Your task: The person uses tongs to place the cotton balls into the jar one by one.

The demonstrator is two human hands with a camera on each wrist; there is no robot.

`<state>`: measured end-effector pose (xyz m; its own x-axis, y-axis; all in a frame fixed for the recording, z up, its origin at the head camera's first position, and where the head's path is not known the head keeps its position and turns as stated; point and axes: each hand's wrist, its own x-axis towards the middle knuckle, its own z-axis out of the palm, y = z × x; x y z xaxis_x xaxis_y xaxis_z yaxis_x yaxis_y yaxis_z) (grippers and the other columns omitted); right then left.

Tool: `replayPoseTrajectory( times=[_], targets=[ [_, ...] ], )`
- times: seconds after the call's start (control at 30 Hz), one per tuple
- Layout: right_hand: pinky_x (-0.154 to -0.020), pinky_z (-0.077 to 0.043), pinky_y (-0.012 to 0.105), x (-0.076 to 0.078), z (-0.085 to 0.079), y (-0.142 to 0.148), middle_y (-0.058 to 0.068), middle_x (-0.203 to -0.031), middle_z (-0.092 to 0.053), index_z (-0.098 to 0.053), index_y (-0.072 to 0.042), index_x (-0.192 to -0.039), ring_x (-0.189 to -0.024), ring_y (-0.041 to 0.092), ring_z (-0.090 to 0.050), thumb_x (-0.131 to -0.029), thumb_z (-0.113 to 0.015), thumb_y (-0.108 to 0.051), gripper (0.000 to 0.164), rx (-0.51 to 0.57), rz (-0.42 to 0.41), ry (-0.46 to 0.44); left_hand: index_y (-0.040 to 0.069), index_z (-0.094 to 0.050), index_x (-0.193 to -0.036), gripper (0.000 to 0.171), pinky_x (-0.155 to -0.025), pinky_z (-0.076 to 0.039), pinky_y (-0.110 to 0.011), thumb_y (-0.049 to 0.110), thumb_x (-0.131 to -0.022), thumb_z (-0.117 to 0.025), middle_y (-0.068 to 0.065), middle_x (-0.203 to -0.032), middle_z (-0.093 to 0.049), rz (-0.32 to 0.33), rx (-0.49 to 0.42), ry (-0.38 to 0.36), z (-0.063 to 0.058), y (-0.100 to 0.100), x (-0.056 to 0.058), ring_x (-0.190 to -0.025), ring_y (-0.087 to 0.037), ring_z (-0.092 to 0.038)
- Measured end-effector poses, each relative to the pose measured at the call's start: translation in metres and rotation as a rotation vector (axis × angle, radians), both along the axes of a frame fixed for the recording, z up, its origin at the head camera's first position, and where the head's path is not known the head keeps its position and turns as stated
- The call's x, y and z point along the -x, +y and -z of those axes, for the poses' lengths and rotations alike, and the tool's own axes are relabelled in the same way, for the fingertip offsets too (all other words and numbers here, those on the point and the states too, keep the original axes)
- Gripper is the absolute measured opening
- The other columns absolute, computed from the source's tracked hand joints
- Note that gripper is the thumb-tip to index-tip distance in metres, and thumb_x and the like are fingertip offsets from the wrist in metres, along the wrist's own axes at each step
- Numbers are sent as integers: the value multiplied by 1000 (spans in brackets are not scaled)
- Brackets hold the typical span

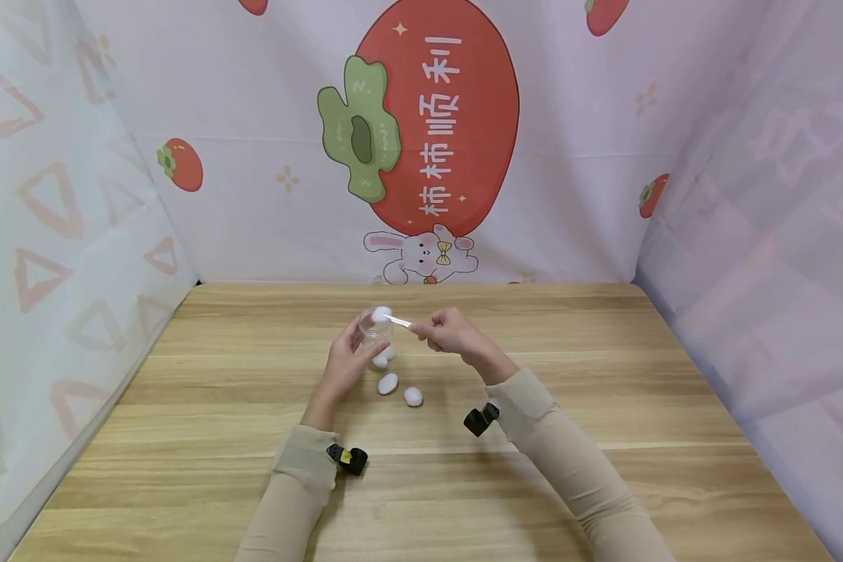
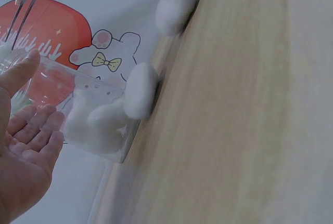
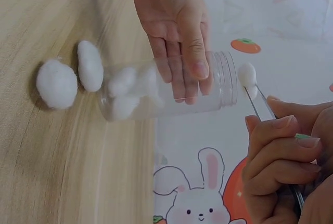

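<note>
My left hand (image 1: 346, 361) grips a clear plastic jar (image 3: 210, 99) that stands upright on the table, thumb on the near side and fingers behind it. Several white cotton balls (image 3: 124, 105) lie at the bottom of the jar. Metal tweezers (image 3: 260, 104) are held in my right hand (image 1: 451, 332). Between their tips is one cotton ball (image 3: 247, 73), right at the jar's open mouth. Two loose cotton balls, one oval (image 1: 388, 383) and one rounder (image 1: 413, 396), rest on the table in front of the jar.
The wooden table (image 1: 569, 468) reaches back to a printed cloth (image 1: 253, 218) with persimmon and rabbit drawings. Cloth also hangs along the left and right sides. A small black camera (image 1: 479, 420) sits at each wrist.
</note>
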<state>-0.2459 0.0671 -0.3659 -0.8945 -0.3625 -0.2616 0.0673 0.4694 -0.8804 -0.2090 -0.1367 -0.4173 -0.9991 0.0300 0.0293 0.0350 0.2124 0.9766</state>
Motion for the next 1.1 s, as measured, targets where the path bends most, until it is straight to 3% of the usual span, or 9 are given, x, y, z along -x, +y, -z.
replayPoseTrajectory(
  times=[1.1],
  targets=[
    [-45, -23, 19, -6, 2, 6, -5, -52, -45, -61, -7, -78, -48, 8, -32, -95, -60, -30, 29, -34, -32, -12, 3, -32, -148, 71, -127, -23, -40, 14, -89, -69, -17, -156, -35, 14, 0, 17, 3, -1, 2, -148, -32, -29]
  ],
)
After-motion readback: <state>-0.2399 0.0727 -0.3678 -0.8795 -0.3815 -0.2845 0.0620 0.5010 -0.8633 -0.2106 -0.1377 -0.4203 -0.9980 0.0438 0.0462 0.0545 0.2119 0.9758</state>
